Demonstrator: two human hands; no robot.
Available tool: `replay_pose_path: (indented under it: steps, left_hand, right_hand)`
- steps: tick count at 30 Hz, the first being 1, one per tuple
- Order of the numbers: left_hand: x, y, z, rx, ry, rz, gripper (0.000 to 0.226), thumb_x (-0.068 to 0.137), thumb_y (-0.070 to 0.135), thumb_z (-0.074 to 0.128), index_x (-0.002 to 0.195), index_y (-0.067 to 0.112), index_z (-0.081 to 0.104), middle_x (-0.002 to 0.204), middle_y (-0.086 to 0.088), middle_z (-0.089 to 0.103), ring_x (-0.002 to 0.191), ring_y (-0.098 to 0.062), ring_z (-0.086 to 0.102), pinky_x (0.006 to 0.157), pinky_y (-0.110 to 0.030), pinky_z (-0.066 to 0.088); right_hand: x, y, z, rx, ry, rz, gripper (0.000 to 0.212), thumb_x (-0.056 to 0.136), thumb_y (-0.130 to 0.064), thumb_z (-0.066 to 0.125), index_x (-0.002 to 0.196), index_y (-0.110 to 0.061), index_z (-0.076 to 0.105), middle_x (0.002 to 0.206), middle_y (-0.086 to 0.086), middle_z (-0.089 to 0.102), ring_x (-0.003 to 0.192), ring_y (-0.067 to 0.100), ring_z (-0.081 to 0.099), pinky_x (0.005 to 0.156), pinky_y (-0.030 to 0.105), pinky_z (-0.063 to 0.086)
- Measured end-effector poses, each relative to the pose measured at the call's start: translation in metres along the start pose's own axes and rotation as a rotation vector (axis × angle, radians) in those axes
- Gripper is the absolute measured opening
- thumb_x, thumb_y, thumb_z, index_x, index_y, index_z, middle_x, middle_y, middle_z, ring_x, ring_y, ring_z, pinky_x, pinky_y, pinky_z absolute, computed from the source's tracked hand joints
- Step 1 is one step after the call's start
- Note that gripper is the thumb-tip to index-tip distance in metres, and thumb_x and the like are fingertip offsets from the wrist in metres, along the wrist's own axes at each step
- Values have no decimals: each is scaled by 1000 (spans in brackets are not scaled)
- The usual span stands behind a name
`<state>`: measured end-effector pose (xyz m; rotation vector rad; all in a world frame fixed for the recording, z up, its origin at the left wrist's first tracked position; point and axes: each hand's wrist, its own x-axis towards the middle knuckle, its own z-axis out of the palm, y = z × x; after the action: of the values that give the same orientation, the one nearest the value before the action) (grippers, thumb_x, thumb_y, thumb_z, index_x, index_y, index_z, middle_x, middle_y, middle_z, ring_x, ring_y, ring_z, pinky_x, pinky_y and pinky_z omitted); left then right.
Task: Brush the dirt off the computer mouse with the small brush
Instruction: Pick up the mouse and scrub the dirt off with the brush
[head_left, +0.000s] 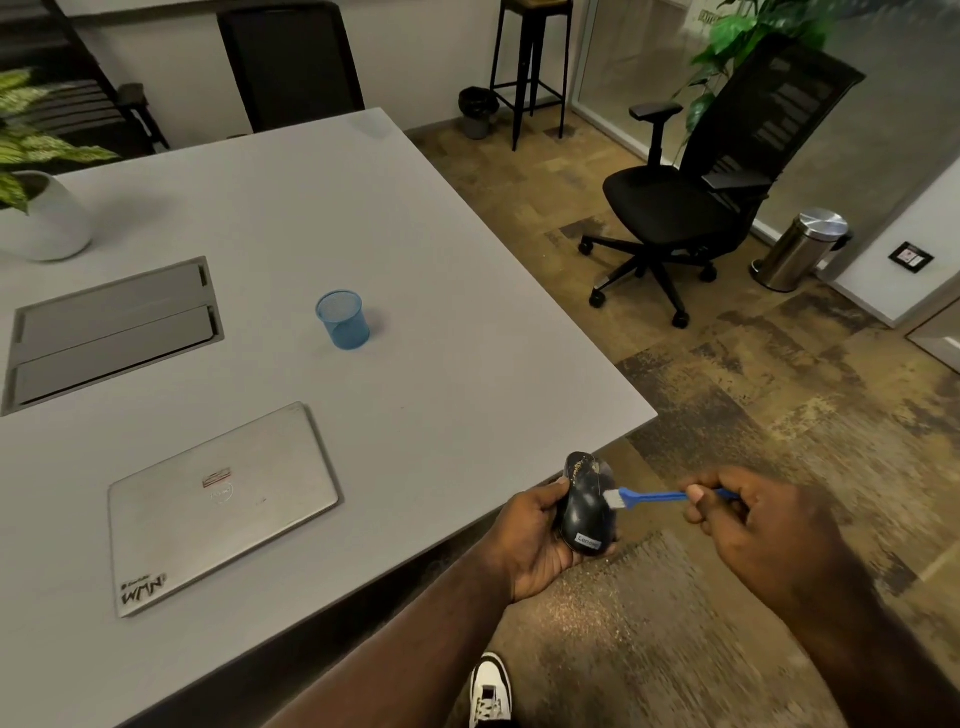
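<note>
My left hand (535, 540) grips a black computer mouse (584, 506) just off the table's near right edge, above the floor. Yellowish dirt specks cling to the mouse's far end. My right hand (748, 519) pinches the handle of a small blue brush (649, 497). Its white bristles touch the right side of the mouse near the middle.
A grey table (441, 291) carries a closed silver laptop (218, 509), a blue mesh cup (343, 319), a cable hatch (111, 332) and a potted plant (41, 213). A black office chair (691, 197), a steel bin (802, 249) and a stool (530, 67) stand on the floor to the right.
</note>
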<state>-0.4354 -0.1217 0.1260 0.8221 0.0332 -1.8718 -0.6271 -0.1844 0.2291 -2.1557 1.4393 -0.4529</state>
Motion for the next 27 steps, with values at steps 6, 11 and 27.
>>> replay_pose_path:
  steps: [6, 11, 27]
  left_hand:
    - [0, 3, -2, 1, -2, -15, 51, 102, 31, 31, 143, 0, 39, 131, -29, 48, 95, -36, 64, 80, -43, 57]
    - [0, 3, -1, 20, -8, -18, 51, 103, 31, 28, 141, 1, 42, 124, -26, 55, 95, -35, 63, 83, -43, 54]
    - [2, 1, 3, 84, -4, -29, 47, 104, 32, 31, 142, 8, 41, 130, -24, 51, 98, -33, 62, 79, -41, 57]
  right_hand:
    - [3, 2, 5, -30, 91, -8, 17, 90, -19, 60, 99, -22, 74, 72, -14, 70, 59, 1, 63, 48, 20, 51]
    - [2, 0, 8, -26, 10, -82, 18, 86, -13, 66, 96, -25, 74, 72, -14, 71, 65, 2, 67, 57, 28, 59]
    - [9, -10, 12, 10, 31, -47, 13, 88, -26, 59, 91, -32, 71, 65, -16, 68, 58, 1, 64, 50, 30, 57]
